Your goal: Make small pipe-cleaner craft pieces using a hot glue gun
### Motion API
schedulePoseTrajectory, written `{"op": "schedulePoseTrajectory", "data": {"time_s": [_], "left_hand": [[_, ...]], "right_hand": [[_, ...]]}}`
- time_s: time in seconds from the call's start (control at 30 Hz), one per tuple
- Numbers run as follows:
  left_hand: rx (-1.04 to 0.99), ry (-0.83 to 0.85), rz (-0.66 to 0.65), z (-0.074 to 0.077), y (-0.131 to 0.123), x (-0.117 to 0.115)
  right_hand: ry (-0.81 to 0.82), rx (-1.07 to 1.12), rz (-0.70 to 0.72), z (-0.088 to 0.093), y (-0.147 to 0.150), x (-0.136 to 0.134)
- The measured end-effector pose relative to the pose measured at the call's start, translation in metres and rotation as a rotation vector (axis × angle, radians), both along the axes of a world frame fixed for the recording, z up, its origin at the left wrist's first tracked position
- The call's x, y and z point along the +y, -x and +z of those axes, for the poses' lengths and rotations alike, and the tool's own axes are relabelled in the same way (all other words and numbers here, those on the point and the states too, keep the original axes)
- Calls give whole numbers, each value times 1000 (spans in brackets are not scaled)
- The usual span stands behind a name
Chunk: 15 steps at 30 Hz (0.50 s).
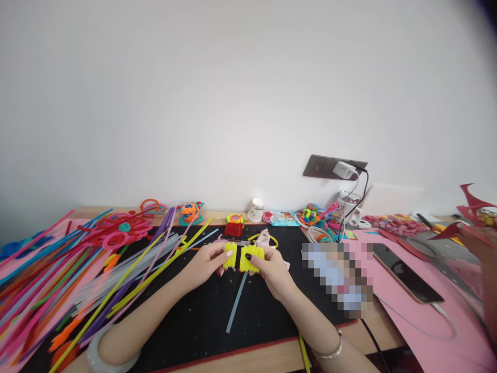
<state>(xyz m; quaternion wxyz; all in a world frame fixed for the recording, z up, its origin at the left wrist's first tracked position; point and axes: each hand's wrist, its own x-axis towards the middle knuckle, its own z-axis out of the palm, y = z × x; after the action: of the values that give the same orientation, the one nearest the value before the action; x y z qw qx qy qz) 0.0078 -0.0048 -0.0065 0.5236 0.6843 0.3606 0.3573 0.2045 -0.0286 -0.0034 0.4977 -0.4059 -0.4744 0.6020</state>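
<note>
Over the black mat, my left hand pinches a small yellow ribbed piece of folded pipe cleaner. A similar yellow pipe-cleaner piece is in my right hand, thumb pressed on its front. A narrow dark gap separates the two pieces. Below them lies a grey-blue strip on the mat. Just behind my hands are scissors, partly hidden, and a red and yellow pipe-cleaner piece.
Many loose pipe cleaners cover the left side. A paper cup and craft pieces line the wall. To the right are a phone on pink paper, cables, and another person's hand with red cut paper.
</note>
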Motion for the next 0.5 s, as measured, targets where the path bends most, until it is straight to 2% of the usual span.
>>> {"op": "schedulePoseTrajectory", "data": {"time_s": [0.2,0.5], "left_hand": [[4,21,4,-2,-3,-2],[11,39,-3,6,-7,-8]], "right_hand": [[6,7,-12,2,2,-3],[11,-7,-26,2,3,-4]]}}
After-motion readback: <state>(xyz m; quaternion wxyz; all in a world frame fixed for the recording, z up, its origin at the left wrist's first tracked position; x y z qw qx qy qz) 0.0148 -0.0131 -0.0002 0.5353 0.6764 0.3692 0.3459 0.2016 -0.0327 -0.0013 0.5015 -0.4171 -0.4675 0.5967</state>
